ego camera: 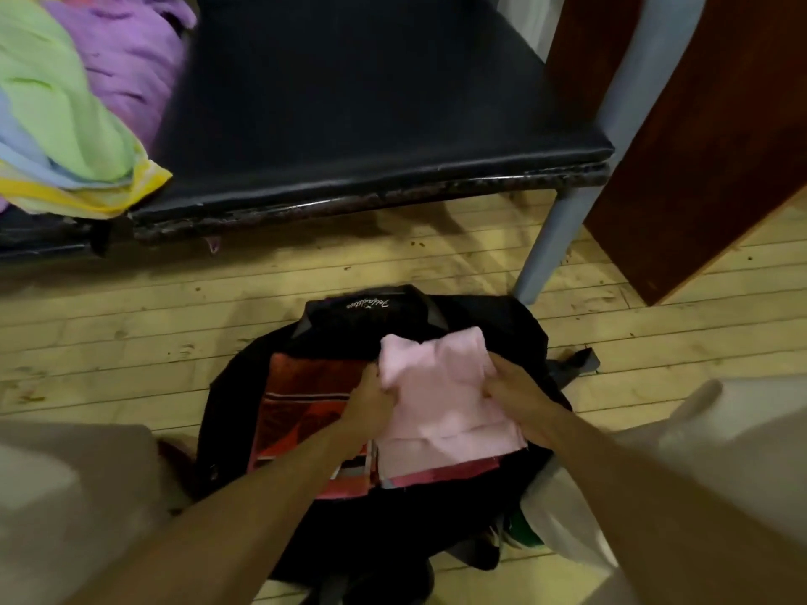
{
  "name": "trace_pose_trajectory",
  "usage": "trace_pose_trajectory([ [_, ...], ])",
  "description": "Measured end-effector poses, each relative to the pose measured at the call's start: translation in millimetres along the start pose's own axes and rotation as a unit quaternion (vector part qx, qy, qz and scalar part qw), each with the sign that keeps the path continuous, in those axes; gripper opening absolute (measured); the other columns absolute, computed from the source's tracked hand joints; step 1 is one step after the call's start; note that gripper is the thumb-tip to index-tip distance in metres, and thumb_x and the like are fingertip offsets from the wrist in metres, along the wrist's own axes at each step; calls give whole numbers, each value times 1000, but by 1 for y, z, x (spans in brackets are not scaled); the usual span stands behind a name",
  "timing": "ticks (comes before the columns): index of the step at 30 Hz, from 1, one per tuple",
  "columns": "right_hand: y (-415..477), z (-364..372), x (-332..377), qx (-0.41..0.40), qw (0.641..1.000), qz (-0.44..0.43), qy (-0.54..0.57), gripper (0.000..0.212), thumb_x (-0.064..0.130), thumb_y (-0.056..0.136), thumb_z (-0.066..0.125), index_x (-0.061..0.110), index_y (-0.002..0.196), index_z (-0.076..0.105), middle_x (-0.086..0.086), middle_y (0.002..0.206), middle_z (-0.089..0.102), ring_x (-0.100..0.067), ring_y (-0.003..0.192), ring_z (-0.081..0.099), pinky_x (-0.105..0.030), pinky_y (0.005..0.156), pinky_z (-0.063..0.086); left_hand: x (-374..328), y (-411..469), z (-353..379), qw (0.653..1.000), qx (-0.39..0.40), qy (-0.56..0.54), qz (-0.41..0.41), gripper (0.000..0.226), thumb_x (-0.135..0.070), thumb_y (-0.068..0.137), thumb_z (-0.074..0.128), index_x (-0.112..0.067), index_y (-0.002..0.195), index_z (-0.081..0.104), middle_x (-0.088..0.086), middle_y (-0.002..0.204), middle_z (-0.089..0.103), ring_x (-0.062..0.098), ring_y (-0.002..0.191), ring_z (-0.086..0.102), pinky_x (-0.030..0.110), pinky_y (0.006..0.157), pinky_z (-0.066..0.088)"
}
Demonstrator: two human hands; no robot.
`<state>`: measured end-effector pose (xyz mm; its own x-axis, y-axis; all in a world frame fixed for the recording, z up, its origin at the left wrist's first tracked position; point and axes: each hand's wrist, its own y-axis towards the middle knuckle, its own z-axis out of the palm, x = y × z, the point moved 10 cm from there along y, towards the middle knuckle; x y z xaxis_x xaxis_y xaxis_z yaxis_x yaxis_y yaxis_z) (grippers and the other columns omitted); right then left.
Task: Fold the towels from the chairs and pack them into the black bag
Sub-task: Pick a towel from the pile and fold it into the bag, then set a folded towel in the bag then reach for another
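The pink towel [441, 395], folded, lies in the open black bag [530, 338] on the wooden floor [131, 342], on top of a red patterned towel [305, 386]. The left hand [371, 401] grips its left edge and the right hand [515, 390] holds its right edge, fingers curled on the cloth. More towels [65, 102], green, purple and yellow, are piled on the left chair [43, 238], beside the bare black chair [371, 102].

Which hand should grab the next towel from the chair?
Probably the left hand: the towel pile sits far left, on its side. Both it and the right hand grip the pink towel over the black bag.
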<state>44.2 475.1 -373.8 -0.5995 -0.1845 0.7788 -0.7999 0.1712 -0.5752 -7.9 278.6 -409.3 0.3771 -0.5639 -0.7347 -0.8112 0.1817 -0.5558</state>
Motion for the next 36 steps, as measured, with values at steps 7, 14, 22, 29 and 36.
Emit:
trace_pose_trajectory([
  [7,21,12,-31,14,989,36,-144,64,-7,89,40,21,147,35,-4,135,49,-25,124,48,-30,98,40,22,13,10,999,-7,38,-20,57,-10,96,47,-10,148,22,13,140,44,30,125,46,32,97,38],
  [14,32,-8,-36,-63,965,91,-240,46,4,92,47,8,137,39,-16,129,53,-34,116,54,-39,95,45,25,16,10,997,9,42,-62,55,-11,96,47,-8,147,27,14,142,43,30,127,45,35,103,38],
  [22,14,-5,62,-67,937,-1,-342,24,9,91,49,1,110,60,-15,108,62,-30,97,60,-35,81,53,-44,-15,-52,996,75,46,-21,23,-12,93,51,-19,112,61,2,104,58,20,101,55,29,80,42],
  [29,-29,41,214,-31,955,-159,-248,20,4,89,53,18,93,67,-4,93,65,-18,85,62,-36,84,55,-134,-73,-161,995,17,0,103,20,-4,95,48,-13,110,56,6,101,60,14,80,58,19,65,45],
  [36,-78,93,342,16,943,-263,-203,14,8,95,53,17,98,63,-7,106,64,-21,92,69,-30,70,60,-191,-123,-281,972,-91,-1,216,32,5,92,42,-23,86,58,2,87,62,11,74,59,21,69,44],
])
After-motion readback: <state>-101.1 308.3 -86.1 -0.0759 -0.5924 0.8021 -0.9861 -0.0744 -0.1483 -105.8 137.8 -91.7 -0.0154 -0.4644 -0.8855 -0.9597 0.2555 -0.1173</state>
